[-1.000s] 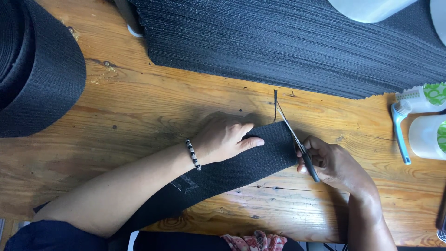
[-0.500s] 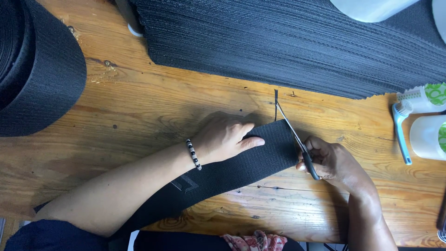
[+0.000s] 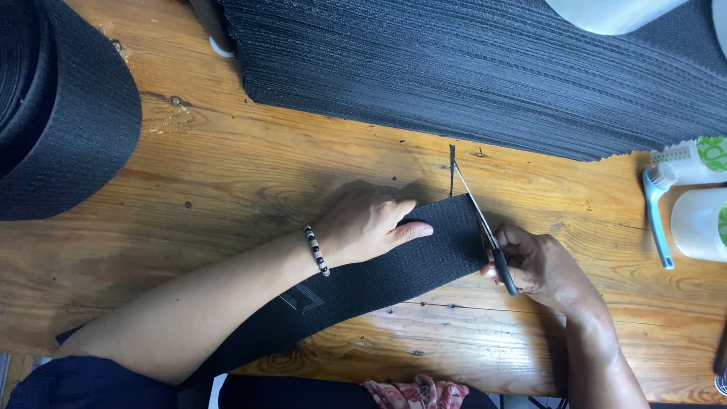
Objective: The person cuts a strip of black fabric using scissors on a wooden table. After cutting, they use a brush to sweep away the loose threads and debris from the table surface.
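Observation:
A wide black webbing strip [image 3: 424,257] lies slanted across the wooden table [image 3: 250,174], running from my lap up to the right. My left hand [image 3: 369,221], with a beaded bracelet on the wrist, presses flat on the strip near its end. My right hand [image 3: 541,266] grips black-handled scissors [image 3: 475,213]. The blades are parted in a narrow V at the strip's cut end, tips pointing away from me.
A large stack of cut black webbing pieces [image 3: 485,68] fills the back of the table. A big black webbing roll [image 3: 60,106] sits at the far left. At the right edge stand white bottles [image 3: 700,220] and a light blue tool [image 3: 657,212].
The scissors and my right hand have barely shifted along the strip's end. My left hand stays pressed on the strip.

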